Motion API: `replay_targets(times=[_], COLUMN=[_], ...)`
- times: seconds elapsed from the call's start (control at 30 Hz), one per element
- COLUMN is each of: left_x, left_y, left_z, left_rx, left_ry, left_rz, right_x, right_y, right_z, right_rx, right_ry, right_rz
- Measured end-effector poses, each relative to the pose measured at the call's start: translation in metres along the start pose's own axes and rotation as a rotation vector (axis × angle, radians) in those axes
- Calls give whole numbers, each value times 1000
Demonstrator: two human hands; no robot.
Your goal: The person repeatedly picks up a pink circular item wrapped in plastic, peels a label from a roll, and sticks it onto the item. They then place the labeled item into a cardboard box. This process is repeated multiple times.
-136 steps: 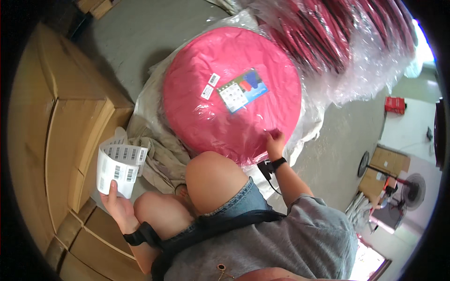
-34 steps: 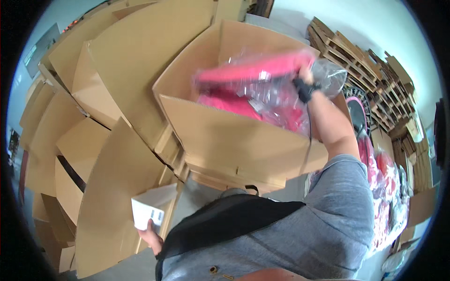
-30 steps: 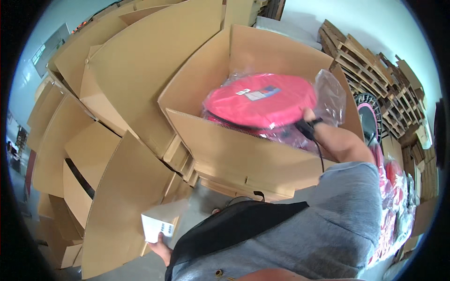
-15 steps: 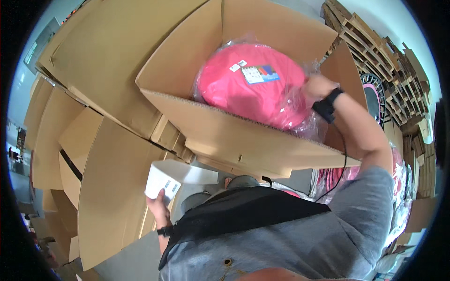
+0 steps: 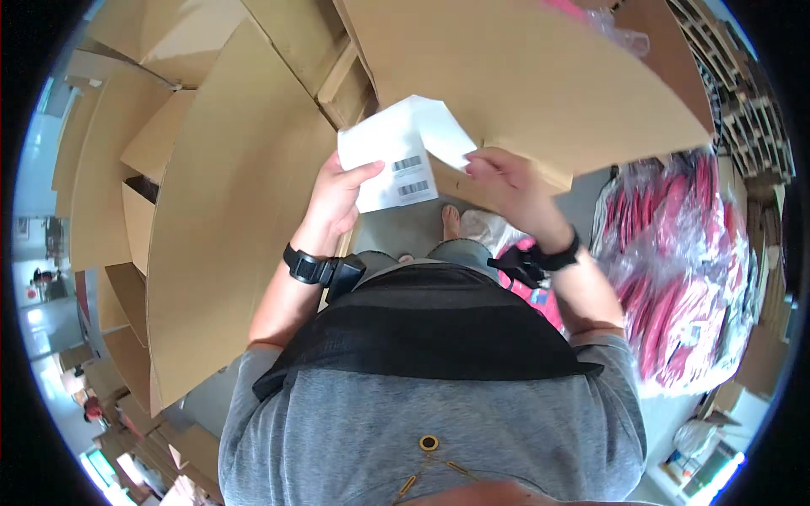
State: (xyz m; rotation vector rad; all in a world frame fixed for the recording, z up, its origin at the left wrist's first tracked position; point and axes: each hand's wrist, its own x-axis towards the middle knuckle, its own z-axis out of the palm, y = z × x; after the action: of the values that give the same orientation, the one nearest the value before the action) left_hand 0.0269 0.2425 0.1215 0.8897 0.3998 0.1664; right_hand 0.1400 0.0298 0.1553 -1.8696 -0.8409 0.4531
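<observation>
My left hand (image 5: 336,196) grips a folded strip of white labels (image 5: 376,142) with its thumb laid across the front. Two barcodes show on the panel that hangs down. At the strip's other end, my right hand (image 5: 513,187) has its fingertips closed on the edge. Both hands are in front of my waist, near the outer wall of a large open cardboard box (image 5: 523,80). Only a sliver of the pink bagged item (image 5: 567,8) inside that box is in view, at the top edge.
A tall cardboard flap (image 5: 228,211) stands to my left. Pink goods in clear plastic bags (image 5: 675,278) are heaped at the right. Wooden pallets (image 5: 751,126) are stacked at the far right. My foot (image 5: 451,221) shows on the grey floor below my hands.
My right hand has left the pink bagged item and come down to the label strip. My left hand has raised the strip toward the middle. The view has shifted downward, away from the box's inside.
</observation>
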Motion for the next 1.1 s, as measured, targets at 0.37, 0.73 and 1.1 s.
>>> replay_targets(times=[0.37, 0.73, 1.1], left_x=[-70, -141, -211], left_y=[-53, -156, -259], left_z=[39, 148, 243], left_rx=[-18, 235, 244], left_ry=[-367, -418, -443], left_rz=[-326, -435, -403], right_x=[-117, -275, -422], right_y=[-10, 21, 41], right_z=[58, -2, -61], right_rx=[797, 695, -671], right_ry=[404, 631, 703], right_rz=[263, 437, -211])
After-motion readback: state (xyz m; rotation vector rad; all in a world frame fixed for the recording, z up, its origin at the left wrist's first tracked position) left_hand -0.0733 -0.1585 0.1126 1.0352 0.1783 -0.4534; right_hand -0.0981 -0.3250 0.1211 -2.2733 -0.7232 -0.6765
